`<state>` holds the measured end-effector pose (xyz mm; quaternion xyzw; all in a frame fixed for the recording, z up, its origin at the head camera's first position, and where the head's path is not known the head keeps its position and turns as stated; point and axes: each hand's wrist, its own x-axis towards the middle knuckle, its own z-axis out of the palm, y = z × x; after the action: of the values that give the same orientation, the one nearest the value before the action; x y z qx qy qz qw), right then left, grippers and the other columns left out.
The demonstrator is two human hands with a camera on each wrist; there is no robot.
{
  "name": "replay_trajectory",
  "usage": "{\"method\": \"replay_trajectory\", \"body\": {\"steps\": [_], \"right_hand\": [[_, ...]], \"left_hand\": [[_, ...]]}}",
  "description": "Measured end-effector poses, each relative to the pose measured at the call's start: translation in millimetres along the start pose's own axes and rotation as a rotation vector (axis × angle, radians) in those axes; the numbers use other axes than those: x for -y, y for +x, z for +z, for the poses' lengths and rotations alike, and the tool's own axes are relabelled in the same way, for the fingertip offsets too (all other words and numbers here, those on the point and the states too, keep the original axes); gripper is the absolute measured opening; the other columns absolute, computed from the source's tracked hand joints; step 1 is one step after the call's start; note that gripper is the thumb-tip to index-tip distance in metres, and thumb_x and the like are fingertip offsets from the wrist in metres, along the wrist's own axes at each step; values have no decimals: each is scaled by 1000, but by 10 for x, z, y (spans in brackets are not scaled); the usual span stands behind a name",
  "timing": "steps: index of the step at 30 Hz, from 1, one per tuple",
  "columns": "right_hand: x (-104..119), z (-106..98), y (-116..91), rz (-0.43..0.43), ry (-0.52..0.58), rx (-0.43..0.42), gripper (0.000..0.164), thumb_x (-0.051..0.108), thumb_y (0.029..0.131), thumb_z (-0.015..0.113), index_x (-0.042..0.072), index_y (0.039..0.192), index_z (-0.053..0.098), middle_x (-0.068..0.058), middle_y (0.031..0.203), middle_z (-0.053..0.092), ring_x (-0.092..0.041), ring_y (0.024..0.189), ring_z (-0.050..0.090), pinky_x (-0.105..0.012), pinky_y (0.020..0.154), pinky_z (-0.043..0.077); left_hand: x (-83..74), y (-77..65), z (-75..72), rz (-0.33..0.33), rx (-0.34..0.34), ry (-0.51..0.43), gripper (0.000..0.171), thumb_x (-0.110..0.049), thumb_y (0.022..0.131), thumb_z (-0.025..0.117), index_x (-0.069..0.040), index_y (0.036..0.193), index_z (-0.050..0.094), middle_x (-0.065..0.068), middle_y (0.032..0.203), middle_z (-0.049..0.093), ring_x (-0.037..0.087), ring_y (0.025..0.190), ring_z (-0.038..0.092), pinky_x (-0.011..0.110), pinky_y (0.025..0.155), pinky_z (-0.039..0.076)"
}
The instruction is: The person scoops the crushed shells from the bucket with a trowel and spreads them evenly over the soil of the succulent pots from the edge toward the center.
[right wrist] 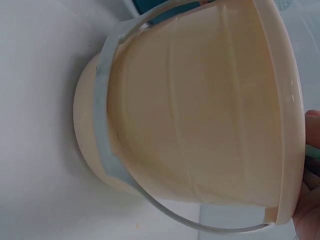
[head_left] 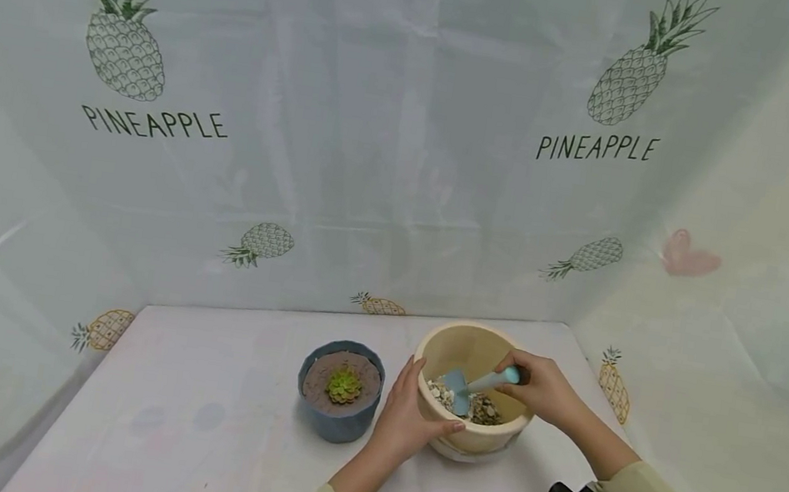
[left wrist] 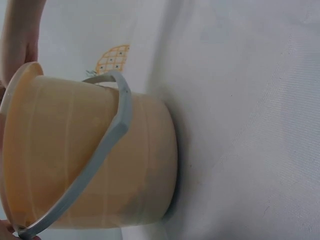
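Note:
A cream bucket (head_left: 466, 437) stands on the table with pale and brown gravel-like bits (head_left: 485, 411) inside. My left hand (head_left: 408, 416) holds its near left side, fingers along the rim and thumb at the front. In my right hand (head_left: 537, 386) is the handle of a small light-blue shovel (head_left: 459, 391), whose blade rests among the bits in the bucket. The grey bail handle (left wrist: 117, 127) hangs down around the bucket's outside. Both wrist views show mostly the bucket wall (right wrist: 200, 105); the shovel is hidden there.
Left of the bucket, close to my left hand, stands a blue pot (head_left: 336, 427) with brown soil and a small green succulent (head_left: 344, 385). A pale cloth covers the table (head_left: 188, 419). Pineapple-printed sheeting (head_left: 348, 147) hangs behind and at the sides.

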<state>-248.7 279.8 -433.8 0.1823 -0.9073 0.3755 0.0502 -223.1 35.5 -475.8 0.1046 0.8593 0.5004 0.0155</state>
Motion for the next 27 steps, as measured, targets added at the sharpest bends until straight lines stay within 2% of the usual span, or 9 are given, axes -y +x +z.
{"method": "replay_trajectory", "body": {"steps": [4,11,19,23,27], "right_hand": [[11,-5,0,19,31,2,21,-5,80,76,9,92,66,-7,97,67,-21,84,63,-28,69,55],[59,-47,-53,68,219,24,18,-3,83,74,1,97,64,-12,98,65,-24,86,65,-29,70,57],[46,-96,-174,101,307,-10,16,-2,87,70,-2,100,62,-16,101,65,-22,86,68,-31,73,58],[4,-131,-235,133,349,-41,18,0,87,71,-2,102,62,-18,102,66,-20,86,68,-37,74,58],[-20,-187,-287,144,374,-76,21,2,87,72,-4,104,62,-19,100,64,-18,85,68,-36,74,58]], "left_hand": [[1,-6,-7,6,1,-10,116,-51,65,88,-14,154,25,13,159,21,39,141,26,60,105,33],[-5,-19,-14,4,9,-22,114,-50,66,88,-15,154,25,12,159,20,39,142,25,60,105,32],[15,-54,-15,-12,-4,14,115,-54,64,87,-15,154,27,13,159,21,40,142,23,63,105,31],[23,-43,-15,4,-6,47,116,-57,63,85,-13,153,28,13,158,23,39,142,24,61,105,31],[1,-23,-25,10,1,40,117,-57,63,86,-13,153,28,13,158,24,38,142,25,59,107,31]]}}
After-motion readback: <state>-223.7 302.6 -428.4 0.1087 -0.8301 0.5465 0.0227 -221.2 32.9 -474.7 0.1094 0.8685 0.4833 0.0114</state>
